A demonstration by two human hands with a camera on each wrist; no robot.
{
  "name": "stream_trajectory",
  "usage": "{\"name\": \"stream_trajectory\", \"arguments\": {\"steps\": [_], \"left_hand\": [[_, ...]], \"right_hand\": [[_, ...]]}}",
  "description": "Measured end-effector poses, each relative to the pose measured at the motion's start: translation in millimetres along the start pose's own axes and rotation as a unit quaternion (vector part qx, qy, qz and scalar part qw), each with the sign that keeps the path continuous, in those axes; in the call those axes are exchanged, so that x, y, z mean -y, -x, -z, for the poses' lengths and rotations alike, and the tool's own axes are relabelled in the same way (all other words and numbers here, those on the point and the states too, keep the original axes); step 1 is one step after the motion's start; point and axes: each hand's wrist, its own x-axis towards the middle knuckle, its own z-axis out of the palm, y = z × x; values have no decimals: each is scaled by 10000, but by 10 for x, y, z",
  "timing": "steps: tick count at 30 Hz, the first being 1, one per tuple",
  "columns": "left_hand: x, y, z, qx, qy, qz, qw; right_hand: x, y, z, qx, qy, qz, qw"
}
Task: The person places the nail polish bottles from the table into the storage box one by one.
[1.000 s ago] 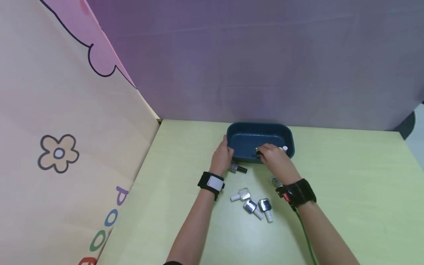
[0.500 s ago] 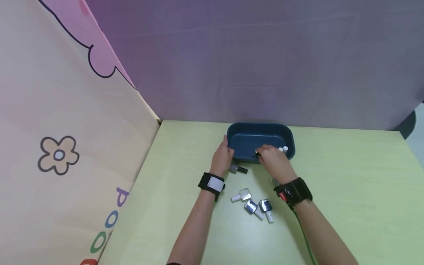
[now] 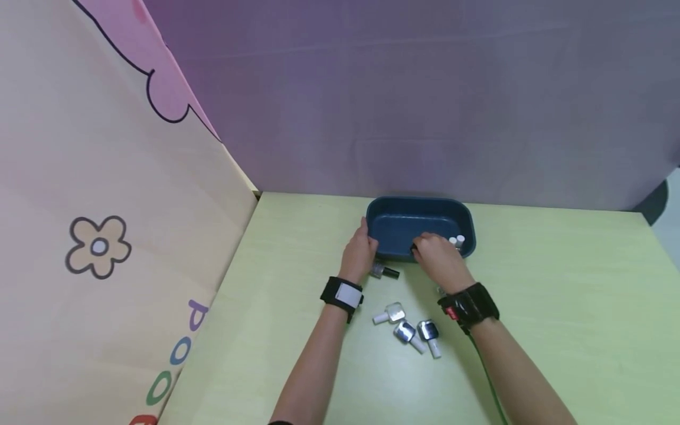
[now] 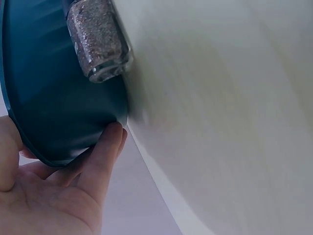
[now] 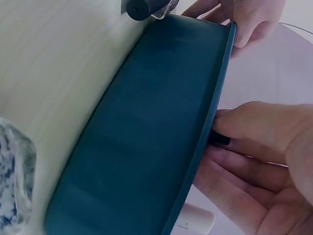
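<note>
My left hand (image 3: 359,254) grips the left end of a dark blue tray (image 3: 395,230), thumb over the rim and fingers along the outer wall. At the tray's front rim, my right hand (image 3: 443,260) pinches a black cap (image 5: 220,138); whatever is below the cap is hidden behind the tray wall. To the right of these fingers, two white caps (image 3: 460,239) show inside the tray. A glitter nail polish bottle (image 4: 98,39) with a black cap lies against the tray's outer front, close to my left hand.
Nearer on the pale table lie three white-capped nail polish bottles: a clear-looking one (image 3: 395,311) and two shiny ones (image 3: 405,332). Another speckled bottle (image 5: 17,171) sits under my right wrist. A purple-grey cloth wall (image 3: 425,118) rises behind the tray. A green cable trails from the right wristband.
The bottle at my right fingertips has dropped lower behind the front rim, only a bit of black still showing. My right wrist has shifted slightly left. The left hand keeps its hold.
</note>
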Motion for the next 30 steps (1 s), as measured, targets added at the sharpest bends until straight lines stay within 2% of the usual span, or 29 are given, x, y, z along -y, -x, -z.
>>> {"name": "stream_trajectory", "arguments": {"steps": [21,30], "left_hand": [[-60,-38,-30,-18,-35,96,9999],[-76,-89,-95,113,10,101,9999]], "right_hand": [[-79,-47,9,212,-39,-170,9996],[-141,-35,19,257,-159,-306,9991]]}}
